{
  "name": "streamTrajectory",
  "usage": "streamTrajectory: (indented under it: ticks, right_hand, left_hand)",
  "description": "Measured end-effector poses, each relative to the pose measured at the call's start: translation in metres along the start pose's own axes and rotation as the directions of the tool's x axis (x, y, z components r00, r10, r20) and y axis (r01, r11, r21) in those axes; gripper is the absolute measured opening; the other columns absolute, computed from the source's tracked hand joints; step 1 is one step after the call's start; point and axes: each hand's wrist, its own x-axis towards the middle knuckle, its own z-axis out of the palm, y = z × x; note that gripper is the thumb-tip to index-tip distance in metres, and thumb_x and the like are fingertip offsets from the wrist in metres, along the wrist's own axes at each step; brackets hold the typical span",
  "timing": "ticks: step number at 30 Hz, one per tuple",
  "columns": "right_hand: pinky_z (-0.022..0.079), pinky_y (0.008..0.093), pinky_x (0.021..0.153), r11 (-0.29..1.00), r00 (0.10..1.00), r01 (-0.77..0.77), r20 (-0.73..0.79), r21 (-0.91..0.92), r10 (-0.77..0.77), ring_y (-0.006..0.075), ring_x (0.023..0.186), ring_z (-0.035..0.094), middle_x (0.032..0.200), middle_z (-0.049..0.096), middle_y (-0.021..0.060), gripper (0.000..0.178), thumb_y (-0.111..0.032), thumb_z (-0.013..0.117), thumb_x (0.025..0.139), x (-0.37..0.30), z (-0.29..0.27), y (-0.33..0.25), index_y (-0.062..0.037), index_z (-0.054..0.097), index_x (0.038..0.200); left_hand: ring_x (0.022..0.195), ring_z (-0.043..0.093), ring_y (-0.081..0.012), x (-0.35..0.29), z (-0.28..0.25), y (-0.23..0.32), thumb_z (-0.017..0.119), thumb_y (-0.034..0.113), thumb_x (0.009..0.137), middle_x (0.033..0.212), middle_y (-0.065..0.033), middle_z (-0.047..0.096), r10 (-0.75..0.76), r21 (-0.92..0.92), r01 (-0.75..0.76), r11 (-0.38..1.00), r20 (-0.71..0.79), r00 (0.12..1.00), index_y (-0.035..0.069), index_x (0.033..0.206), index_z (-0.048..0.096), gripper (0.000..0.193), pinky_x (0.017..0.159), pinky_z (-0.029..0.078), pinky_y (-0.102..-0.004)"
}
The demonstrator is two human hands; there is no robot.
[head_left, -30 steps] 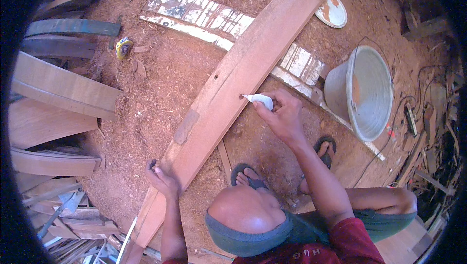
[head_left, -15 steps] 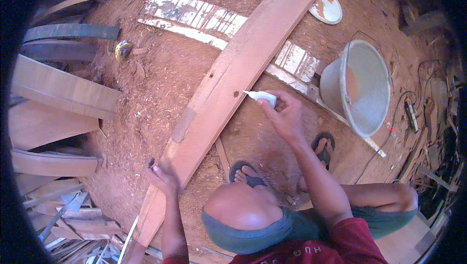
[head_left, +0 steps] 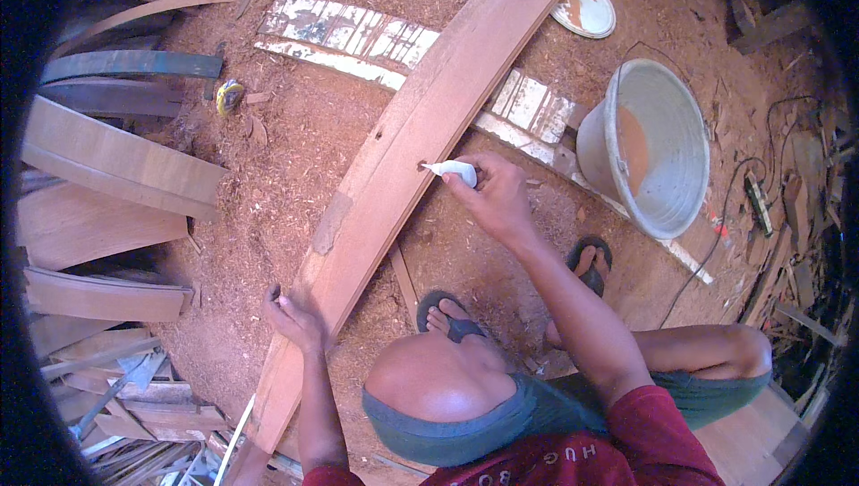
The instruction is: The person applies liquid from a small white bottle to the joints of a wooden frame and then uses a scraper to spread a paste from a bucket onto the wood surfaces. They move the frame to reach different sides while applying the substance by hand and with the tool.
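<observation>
A long reddish-brown wooden plank point(head_left: 394, 177) runs diagonally before me, with a grey-brown patch and small dark holes in its face. In my right hand point(head_left: 497, 195) is a small white squeeze bottle point(head_left: 459, 173), probably glue. Its narrow nozzle points left, with the tip at a dark hole near the plank's right edge. My left hand point(head_left: 297, 320) rests by the plank's lower left edge. Its fingers are curled together around something dark and too small to make out.
White paint-streaked boards point(head_left: 353, 34) lie crosswise under the plank. At the right stand a grey bucket point(head_left: 599, 141) with orange-brown powder and a round white lid point(head_left: 595, 21). Curved wood pieces point(head_left: 116, 164) stack at the left, near a yellow tape measure point(head_left: 229, 97). A cable point(head_left: 707, 249) crosses the right.
My right hand has moved the bottle left, bringing its nozzle tip from the plank's edge to the hole. My left hand stays about where it was. The view has shifted slightly.
</observation>
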Motion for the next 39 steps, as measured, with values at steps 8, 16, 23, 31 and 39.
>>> streamTrajectory:
  ticks: [8, 16, 23, 31, 39]
  right_hand:
    - [0.051, 0.0260, 0.069, 0.983, 0.999, -0.040, -0.007, 0.181, 0.042, 0.0098, 0.079, 0.063, 0.096, 0.071, 0.0040, 0.030, -0.019, 0.075, 0.086, -0.007, -0.001, 0.006, -0.0006, 0.070, 0.109]
    - [0.051, 0.0272, 0.082, 0.667, 0.900, -0.414, 0.388, 0.619, 0.198, 0.0098, 0.091, 0.063, 0.105, 0.070, 0.0024, 0.032, -0.022, 0.068, 0.093, -0.050, 0.004, -0.001, -0.0035, 0.066, 0.119]
    - [0.052, 0.0291, 0.088, 0.784, 0.926, -0.222, 0.376, 0.580, -0.016, 0.0116, 0.101, 0.061, 0.114, 0.067, 0.0061, 0.030, -0.018, 0.061, 0.098, -0.053, 0.010, -0.008, -0.0004, 0.063, 0.121]
    - [0.053, 0.0388, 0.084, 0.985, 0.983, 0.168, -0.073, -0.033, -0.170, 0.0267, 0.092, 0.069, 0.102, 0.070, 0.0187, 0.024, -0.017, 0.067, 0.086, -0.017, -0.109, -0.069, -0.0008, 0.069, 0.104]
    - [0.055, 0.0459, 0.080, 0.630, 0.981, -0.181, -0.096, -0.755, 0.167, 0.0356, 0.089, 0.069, 0.103, 0.070, 0.0214, 0.029, -0.023, 0.063, 0.085, 0.046, -0.238, 0.053, -0.0029, 0.070, 0.105]
  left_hand:
    - [0.114, 0.052, -0.0341, -0.004, -0.001, 0.000, 0.042, 0.033, 0.102, 0.118, -0.0209, 0.057, 0.132, 0.088, -0.129, 0.988, -0.031, 0.991, -0.005, 0.120, 0.054, 0.044, 0.101, 0.037, -0.0442]
    - [0.108, 0.055, -0.0234, -0.042, 0.041, 0.165, 0.063, 0.015, 0.094, 0.116, -0.0136, 0.058, 0.130, -0.515, 0.077, 0.854, 0.354, 0.926, -0.002, 0.119, 0.057, 0.031, 0.094, 0.044, -0.0380]
    - [0.091, 0.060, -0.0137, -0.035, 0.059, 0.232, 0.062, 0.014, 0.096, 0.101, -0.0053, 0.066, 0.100, -0.717, 0.368, 0.592, 0.519, 0.849, -0.003, 0.113, 0.062, 0.023, 0.082, 0.050, -0.0284]
    - [0.091, 0.058, -0.0129, -0.012, 0.062, 0.192, 0.064, 0.014, 0.095, 0.099, -0.0050, 0.065, -0.040, -0.694, 0.330, 0.640, 0.400, 0.916, -0.002, 0.106, 0.066, 0.020, 0.083, 0.047, -0.0282]
    - [0.087, 0.059, -0.0193, 0.038, 0.036, 0.059, 0.066, 0.032, 0.095, 0.100, -0.0130, 0.068, -0.231, -0.437, 0.182, 0.881, -0.061, 0.971, -0.006, 0.109, 0.066, 0.041, 0.077, 0.047, -0.0354]
